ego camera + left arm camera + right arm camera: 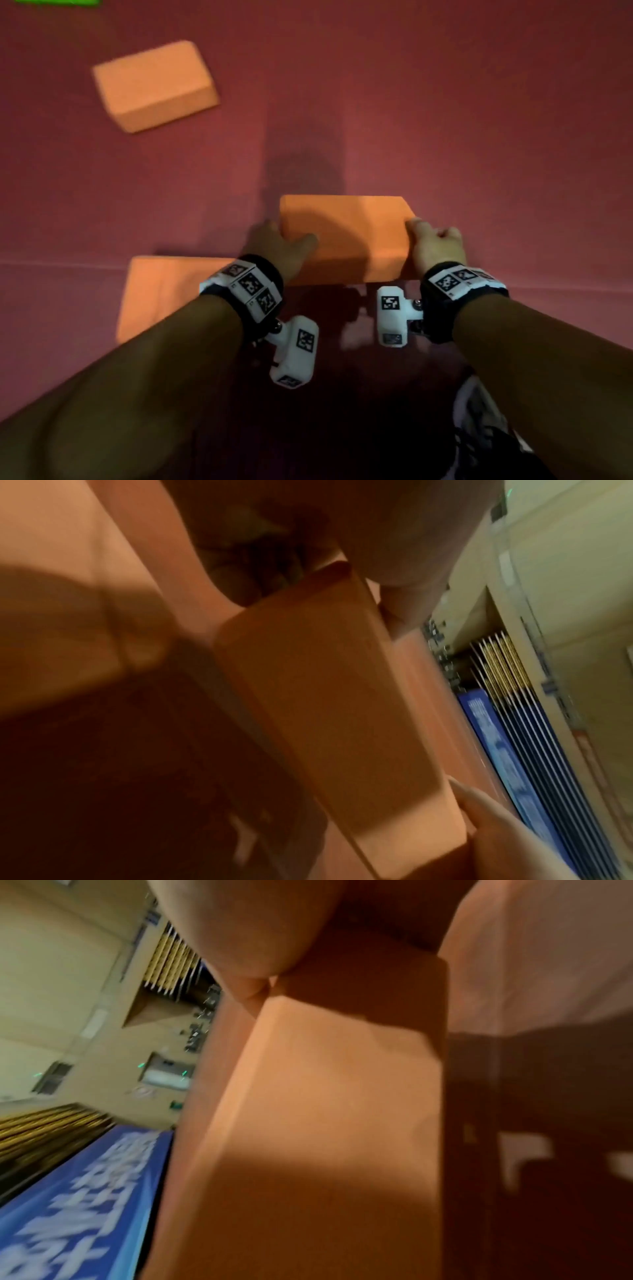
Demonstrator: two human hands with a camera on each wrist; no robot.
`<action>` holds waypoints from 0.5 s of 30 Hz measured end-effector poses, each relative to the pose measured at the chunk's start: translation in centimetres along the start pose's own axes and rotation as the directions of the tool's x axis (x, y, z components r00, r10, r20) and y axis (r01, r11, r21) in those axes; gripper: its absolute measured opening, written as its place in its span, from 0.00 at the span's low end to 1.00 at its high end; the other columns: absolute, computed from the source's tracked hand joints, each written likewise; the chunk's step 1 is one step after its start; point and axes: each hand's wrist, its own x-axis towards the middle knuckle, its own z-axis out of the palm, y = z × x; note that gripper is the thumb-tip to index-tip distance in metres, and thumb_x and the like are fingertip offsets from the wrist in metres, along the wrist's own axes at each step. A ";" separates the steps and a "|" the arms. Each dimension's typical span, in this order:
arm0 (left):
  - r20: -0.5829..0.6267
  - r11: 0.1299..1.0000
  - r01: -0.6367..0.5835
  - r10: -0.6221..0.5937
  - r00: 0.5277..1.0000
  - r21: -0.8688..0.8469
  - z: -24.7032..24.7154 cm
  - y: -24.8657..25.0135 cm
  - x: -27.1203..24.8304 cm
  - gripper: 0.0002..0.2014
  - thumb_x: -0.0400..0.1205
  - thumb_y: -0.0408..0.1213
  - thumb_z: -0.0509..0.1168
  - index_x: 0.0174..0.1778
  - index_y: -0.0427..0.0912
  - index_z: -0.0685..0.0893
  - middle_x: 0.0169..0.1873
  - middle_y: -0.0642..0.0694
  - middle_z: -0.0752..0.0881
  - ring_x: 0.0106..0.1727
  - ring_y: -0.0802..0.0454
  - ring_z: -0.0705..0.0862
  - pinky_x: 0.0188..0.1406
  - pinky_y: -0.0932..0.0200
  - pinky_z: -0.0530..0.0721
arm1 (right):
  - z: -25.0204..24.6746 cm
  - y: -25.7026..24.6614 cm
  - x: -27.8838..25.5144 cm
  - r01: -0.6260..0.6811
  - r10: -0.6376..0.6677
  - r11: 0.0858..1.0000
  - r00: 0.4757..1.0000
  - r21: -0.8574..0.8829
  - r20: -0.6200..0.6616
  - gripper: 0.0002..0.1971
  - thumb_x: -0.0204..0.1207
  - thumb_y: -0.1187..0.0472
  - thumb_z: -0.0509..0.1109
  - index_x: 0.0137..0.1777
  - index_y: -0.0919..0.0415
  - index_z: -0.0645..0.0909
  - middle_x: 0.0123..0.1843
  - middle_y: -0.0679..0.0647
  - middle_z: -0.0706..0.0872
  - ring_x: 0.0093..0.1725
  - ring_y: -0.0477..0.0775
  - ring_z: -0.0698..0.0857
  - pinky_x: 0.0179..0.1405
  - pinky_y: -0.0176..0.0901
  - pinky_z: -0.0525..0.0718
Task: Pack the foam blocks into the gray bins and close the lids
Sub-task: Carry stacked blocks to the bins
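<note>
An orange foam block [346, 233] lies on the dark red floor in front of me, held at both ends. My left hand [281, 245] grips its left end, thumb on top and fingers round the far side. My right hand [435, 245] grips its right end with curled fingers. Both wrist views are blurred and show the same block [329, 704] [325, 1110] running away between the hands. A second orange block [154, 84] lies at the far left, and a third [164, 294] lies near left, partly hidden by my left forearm. No gray bin is in view.
The dark red floor [479, 120] stretches around the blocks. A green thing [56, 1] shows at the top left edge. A shoe [479, 428] is at the bottom right. The wrist views catch a blue banner [75, 1191] and pale walls [565, 588].
</note>
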 end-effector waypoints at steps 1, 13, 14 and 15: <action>-0.073 0.999 0.010 -0.013 0.997 -0.050 -3.0 -1.7 -0.3 0.23 0.74 0.56 0.72 0.57 0.44 0.81 0.48 0.47 0.86 0.47 0.46 0.86 0.44 0.59 0.81 | 2.2 -1.9 -1.2 0.063 -0.062 0.998 0.996 0.000 0.066 0.21 0.73 0.41 0.70 0.51 0.58 0.75 0.44 0.55 0.83 0.44 0.60 0.81 0.47 0.47 0.77; -0.226 0.842 0.229 -0.375 0.899 -0.488 -11.7 -23.5 -8.4 0.49 0.65 0.54 0.75 0.82 0.58 0.59 0.66 0.51 0.82 0.61 0.49 0.83 0.66 0.50 0.81 | 19.4 -1.2 -14.4 0.602 -0.264 0.767 0.610 -0.220 0.747 0.20 0.78 0.43 0.68 0.64 0.52 0.81 0.55 0.52 0.86 0.54 0.60 0.84 0.49 0.46 0.78; -0.194 0.851 0.278 -0.395 0.898 -0.445 -11.2 -24.3 -8.4 0.52 0.61 0.59 0.72 0.82 0.62 0.56 0.66 0.52 0.82 0.61 0.48 0.84 0.67 0.49 0.81 | 19.6 -0.8 -14.5 0.637 -0.268 0.727 0.606 -0.255 0.749 0.22 0.78 0.42 0.66 0.66 0.53 0.80 0.58 0.53 0.84 0.58 0.62 0.83 0.53 0.48 0.77; -0.180 0.849 0.310 -0.416 0.891 -0.428 -10.6 -25.1 -8.2 0.53 0.59 0.60 0.70 0.82 0.65 0.54 0.66 0.54 0.82 0.61 0.48 0.84 0.67 0.49 0.81 | 20.0 -0.4 -14.5 0.650 -0.279 0.705 0.622 -0.284 0.731 0.23 0.78 0.42 0.65 0.68 0.54 0.78 0.61 0.56 0.83 0.62 0.64 0.81 0.58 0.51 0.77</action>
